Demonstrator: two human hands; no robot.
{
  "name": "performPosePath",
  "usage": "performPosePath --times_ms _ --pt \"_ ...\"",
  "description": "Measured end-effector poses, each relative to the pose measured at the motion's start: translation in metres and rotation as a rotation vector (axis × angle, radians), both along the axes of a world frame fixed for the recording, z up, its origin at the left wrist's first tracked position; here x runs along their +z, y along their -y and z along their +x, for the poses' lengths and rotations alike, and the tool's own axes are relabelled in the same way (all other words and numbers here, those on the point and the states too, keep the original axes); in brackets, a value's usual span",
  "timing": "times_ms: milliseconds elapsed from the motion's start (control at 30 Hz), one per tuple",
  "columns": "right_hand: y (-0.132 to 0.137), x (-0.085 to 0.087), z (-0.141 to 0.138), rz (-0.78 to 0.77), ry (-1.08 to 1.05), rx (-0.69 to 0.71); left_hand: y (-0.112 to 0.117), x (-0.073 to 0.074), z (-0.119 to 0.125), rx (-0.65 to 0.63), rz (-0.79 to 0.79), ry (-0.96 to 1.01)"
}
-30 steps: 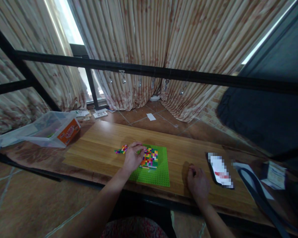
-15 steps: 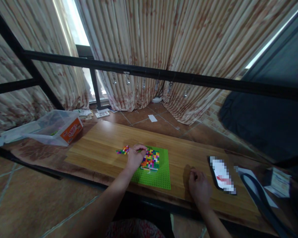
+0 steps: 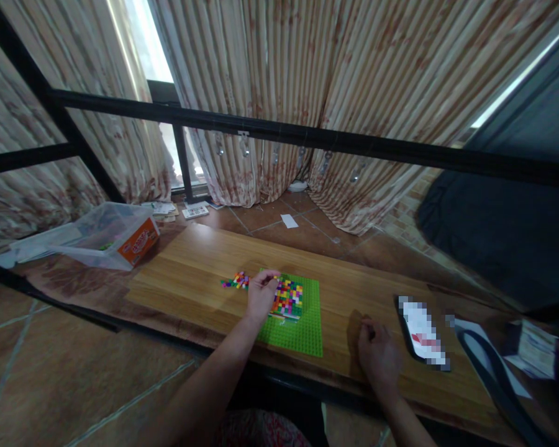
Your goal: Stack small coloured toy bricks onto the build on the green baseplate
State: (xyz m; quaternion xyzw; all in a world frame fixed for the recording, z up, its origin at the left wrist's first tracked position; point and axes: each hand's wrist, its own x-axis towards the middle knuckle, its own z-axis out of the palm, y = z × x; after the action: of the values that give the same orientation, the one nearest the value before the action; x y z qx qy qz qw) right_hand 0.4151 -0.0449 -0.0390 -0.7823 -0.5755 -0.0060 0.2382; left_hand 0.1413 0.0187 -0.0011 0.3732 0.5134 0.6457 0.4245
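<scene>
Wooden board (image 3: 186,261): long axis left to right. Green baseplate (image 3: 313,323) on it. Right hand (image 3: 379,354) half-curled, well right of baseplate; grip hidden, cannot tell. Left hand (image 3: 261,295) nearer — over baseplate's left part, fingertips together, cannot tell if gripping anything. Squarish brick block (image 3: 290,299) on baseplate, just right of left hand; loose bricks (image 3: 237,280) just left.

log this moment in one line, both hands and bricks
left hand: at multicolored brick mosaic, grip unclear; right hand: half-curled, left of smartphone; loose bricks: on wooden tabletop, left of green studded baseplate
</scene>
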Motion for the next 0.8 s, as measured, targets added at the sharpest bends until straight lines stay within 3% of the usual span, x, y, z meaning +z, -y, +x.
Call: performPosePath --times_ms 800 --pt "0.0005 -0.0021 0.0028 -0.079 0.018 0.001 -0.0046 -0.0003 -0.0051 -0.099 -0.04 0.079"
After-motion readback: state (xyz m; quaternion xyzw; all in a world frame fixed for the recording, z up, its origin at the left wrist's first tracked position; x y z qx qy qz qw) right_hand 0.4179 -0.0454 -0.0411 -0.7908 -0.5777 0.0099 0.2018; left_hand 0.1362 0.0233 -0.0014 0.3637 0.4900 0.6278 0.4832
